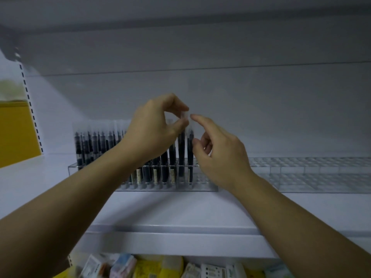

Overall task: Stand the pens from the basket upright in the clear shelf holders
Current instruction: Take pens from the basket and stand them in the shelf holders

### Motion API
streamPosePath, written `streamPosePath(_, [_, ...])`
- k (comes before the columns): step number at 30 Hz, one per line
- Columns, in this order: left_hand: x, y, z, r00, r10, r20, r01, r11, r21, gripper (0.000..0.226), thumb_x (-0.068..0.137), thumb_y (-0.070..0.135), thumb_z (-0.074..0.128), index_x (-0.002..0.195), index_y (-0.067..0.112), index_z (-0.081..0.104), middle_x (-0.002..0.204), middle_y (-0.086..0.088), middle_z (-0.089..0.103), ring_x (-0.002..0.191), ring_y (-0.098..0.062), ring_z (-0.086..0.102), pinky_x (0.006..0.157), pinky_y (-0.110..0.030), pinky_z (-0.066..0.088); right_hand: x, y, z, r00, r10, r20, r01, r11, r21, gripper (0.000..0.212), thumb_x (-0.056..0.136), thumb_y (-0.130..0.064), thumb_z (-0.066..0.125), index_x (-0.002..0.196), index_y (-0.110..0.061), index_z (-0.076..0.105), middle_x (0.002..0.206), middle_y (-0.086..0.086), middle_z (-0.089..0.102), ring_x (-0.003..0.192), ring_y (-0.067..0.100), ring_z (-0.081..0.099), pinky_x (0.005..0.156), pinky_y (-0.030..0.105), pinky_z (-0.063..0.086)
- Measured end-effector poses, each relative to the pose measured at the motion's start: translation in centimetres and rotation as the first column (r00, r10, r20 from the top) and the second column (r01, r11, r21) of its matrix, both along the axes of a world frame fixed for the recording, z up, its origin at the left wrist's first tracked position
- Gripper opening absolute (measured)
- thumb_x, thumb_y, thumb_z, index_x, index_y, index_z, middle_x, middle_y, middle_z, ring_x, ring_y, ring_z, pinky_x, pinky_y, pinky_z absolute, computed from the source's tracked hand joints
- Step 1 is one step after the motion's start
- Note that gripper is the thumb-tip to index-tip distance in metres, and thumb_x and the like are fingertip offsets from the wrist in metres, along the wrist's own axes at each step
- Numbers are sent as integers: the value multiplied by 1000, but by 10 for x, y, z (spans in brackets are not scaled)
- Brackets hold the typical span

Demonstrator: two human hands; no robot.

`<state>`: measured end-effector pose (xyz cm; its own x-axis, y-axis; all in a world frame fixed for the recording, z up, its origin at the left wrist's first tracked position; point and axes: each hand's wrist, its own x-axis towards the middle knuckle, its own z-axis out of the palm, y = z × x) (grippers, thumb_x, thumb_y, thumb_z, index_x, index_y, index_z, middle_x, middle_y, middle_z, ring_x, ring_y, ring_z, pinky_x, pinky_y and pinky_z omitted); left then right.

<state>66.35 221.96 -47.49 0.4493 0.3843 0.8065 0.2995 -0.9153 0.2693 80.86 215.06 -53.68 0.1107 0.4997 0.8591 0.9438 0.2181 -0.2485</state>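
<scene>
A clear holder [204,188] on the white shelf carries several upright pens [94,145] with dark barrels and clear caps. My left hand [154,129] pinches the clear cap of a pen [181,149] that stands in a slot near the row's right end. My right hand [218,149] hovers just right of that pen, index finger stretched toward the cap, the other fingers loosely curled and holding nothing. The basket is out of view.
A second clear holder [313,173] with vacant slots sits to the right on the same shelf [180,209]. Small boxed goods [124,265] fill the shelf below. A yellow panel [16,133] stands at the far left. Another shelf's underside hangs overhead.
</scene>
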Motion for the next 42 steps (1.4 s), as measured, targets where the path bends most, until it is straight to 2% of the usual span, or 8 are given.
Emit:
streamPosePath(6, [1, -2, 2, 997, 77, -8, -77, 997, -12, 14, 89, 29, 65, 102, 29, 60, 84, 26, 56, 76, -6, 65, 75, -29, 55, 2, 0, -1, 1000, -20, 10, 20, 1000, -6, 51, 93, -28, 53, 141, -34, 40, 78, -14, 49, 66, 2, 49, 58, 14, 35])
streamPosePath(8, [-1, 1, 2, 996, 91, -10, -91, 993, -73, 11, 89, 31, 64, 99, 30, 60, 89, 23, 59, 72, -1, 64, 71, -30, 56, 1, 0, -1, 1000, -10, 16, 11, 1000, -18, 51, 93, -28, 52, 142, -33, 38, 78, -15, 48, 67, 3, 49, 59, 17, 38])
streamPosePath(10, [-1, 1, 1, 993, 108, -40, -111, 989, -99, 7, 90, 35, 63, 95, 34, 59, 107, 12, 61, 85, 3, 61, 77, -32, 53, 3, 1, -1, 1000, -9, 16, 9, 1000, -25, 51, 94, -28, 52, 143, -34, 37, 78, -15, 47, 67, 3, 49, 60, 21, 40])
streamPosePath(13, [-3, 1, -3, 980, 182, -86, -184, 983, -23, 10, 88, 41, 60, 95, 35, 58, 128, 0, 48, 124, -17, 41, 104, -46, 36, 4, 1, -1, 1000, -22, 11, 22, 1000, -19, 51, 94, -29, 50, 142, -36, 36, 79, -15, 47, 68, 4, 50, 62, 24, 44])
streamPosePath(19, [-17, -7, -7, 943, 264, -202, -238, 961, 145, 36, 88, 43, 57, 123, 34, 54, 137, 4, 47, 132, -20, 36, 115, -59, 16, 0, -4, 1, 997, -37, 72, 40, 998, -40, 59, 91, -37, 51, 146, -32, 31, 104, -9, 51, 92, 11, 52, 77, 30, 48])
streamPosePath(26, [-39, -31, -23, 913, 288, -290, -208, 938, 278, 66, 87, 43, 59, 146, 29, 33, 152, 5, 34, 144, -15, 20, 120, -48, -1, -6, -31, 2, 992, -109, 69, 115, 989, -94, 74, 88, -47, 58, 150, -30, 22, 145, -5, 36, 129, 15, 35, 106, 29, 27])
streamPosePath(37, [-65, -101, -117, 977, -67, -202, 103, 979, 177, 50, 86, 31, 61, 133, 15, 52, 133, -1, 55, 127, -17, 46, 107, -31, 35, -46, -143, -74, 982, -140, 123, 150, 986, -72, 71, 81, -43, 65, 142, -13, 44, 144, 4, 47, 135, 18, 38, 113, 38, 31])
streamPosePath(42, [-74, -133, -186, 974, -175, -146, 174, 985, -24, 46, 88, 31, 60, 132, 18, 53, 127, 2, 57, 120, -13, 47, 99, -19, 33, -51, -176, -138, 966, -166, 198, 188, 978, -96, 68, 84, -45, 63, 142, -15, 43, 146, 4, 44, 140, 20, 34, 116, 38, 26])
